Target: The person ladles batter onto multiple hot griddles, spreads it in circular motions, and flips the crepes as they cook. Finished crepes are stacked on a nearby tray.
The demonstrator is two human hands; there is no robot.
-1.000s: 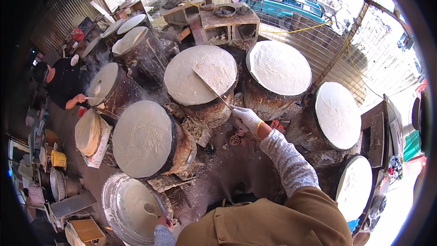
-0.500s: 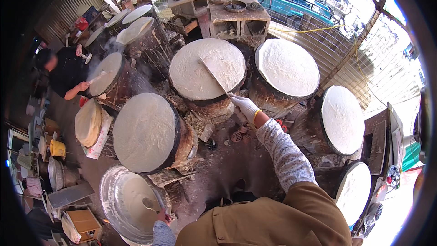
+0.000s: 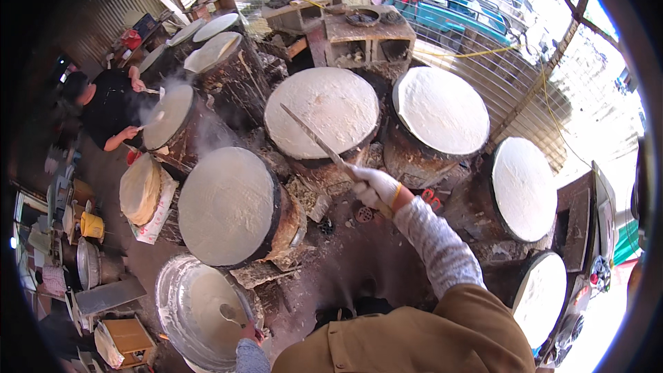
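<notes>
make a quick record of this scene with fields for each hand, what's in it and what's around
right hand: white-gloved hand, closed around the handle of a long thin tool
tool position: reaching over the pale-coated round top of the middle drum; contact unclear
left hand: hand gripping a ladle
ladle position: at the pale batter in a large metal basin
left side: stack of pale round sheets
upper left: co-worker in dark clothes, both hands by a steaming drum top
</notes>
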